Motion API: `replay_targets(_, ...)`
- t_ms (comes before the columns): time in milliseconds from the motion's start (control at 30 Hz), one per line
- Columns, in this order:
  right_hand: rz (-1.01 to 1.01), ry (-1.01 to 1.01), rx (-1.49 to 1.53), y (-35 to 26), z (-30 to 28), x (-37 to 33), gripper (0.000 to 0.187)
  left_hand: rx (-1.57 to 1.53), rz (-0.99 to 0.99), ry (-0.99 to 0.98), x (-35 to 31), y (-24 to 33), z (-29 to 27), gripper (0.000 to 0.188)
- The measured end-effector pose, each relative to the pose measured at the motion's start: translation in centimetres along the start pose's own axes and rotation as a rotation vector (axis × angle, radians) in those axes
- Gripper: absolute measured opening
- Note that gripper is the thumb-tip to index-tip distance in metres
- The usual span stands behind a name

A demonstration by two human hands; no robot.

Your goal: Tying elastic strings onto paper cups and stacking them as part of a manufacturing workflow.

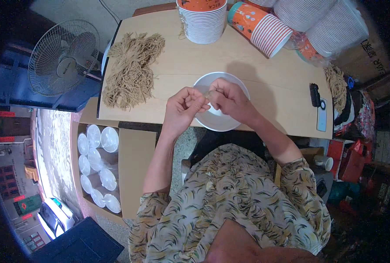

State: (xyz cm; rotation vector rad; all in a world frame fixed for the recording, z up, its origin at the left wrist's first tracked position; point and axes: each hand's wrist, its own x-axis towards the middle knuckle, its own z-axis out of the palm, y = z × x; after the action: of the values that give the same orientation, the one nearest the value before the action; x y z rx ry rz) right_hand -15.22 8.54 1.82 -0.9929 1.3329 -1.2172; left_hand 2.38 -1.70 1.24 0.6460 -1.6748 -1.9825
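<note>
Over a white paper bucket (221, 125) at the table's near edge, my two hands meet with their fingertips close together. My left hand (185, 108) is closed in a pinch, palm side partly showing. Beside it, my right hand (232, 101) is also pinched, its knuckles up. Between the fingertips is a small tan bit, too small and covered to name. The bucket's white inside shows around my hands; part of its bottom is hidden by them. To the left on the table lies a loose heap of tan twine strands (131, 70).
Stacked paper buckets (203, 26) stand at the back, with more bagged stacks (309, 17) to the right. A black clip-like object (314, 94) and a small pale-blue tool (321, 118) lie at the right edge. A carton of clear cups (136, 175) and a fan (65, 68) are left.
</note>
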Motion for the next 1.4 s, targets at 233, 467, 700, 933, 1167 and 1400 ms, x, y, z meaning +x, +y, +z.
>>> replay_targets(233, -0.270, 0.157, -0.146, 0.8, 0.2, 0.1, 0.008, 0.007, -0.015, -0.033, 0.1, 0.0, 0.1, 0.011)
replay_targets(467, -0.138, 0.118, -0.036, -1.0, 0.1, -0.4, 0.013, 0.012, -0.024, -0.031, 0.1, -0.2, -0.2, 0.012)
replay_targets(700, -0.209, 0.081, -0.094, 0.8, -0.2, 0.1, 0.012, -0.001, -0.019, -0.040, 0.1, -0.3, -0.1, 0.012)
replay_targets(933, -0.203, 0.116, -0.157, 0.0, -0.2, -0.1, 0.007, 0.004, -0.008, -0.043, 0.1, -0.2, -0.2, 0.012)
replay_targets(1167, -0.248, 0.227, -0.183, -0.1, -0.3, -0.1, 0.007, -0.007, -0.056, -0.040, 0.1, 0.3, 0.1, 0.019)
replay_targets(1400, -0.201, 0.177, -0.083, -0.7, -0.7, -0.1, 0.008, -0.029, -0.048, -0.050, 0.3, 0.1, 0.0, 0.022)
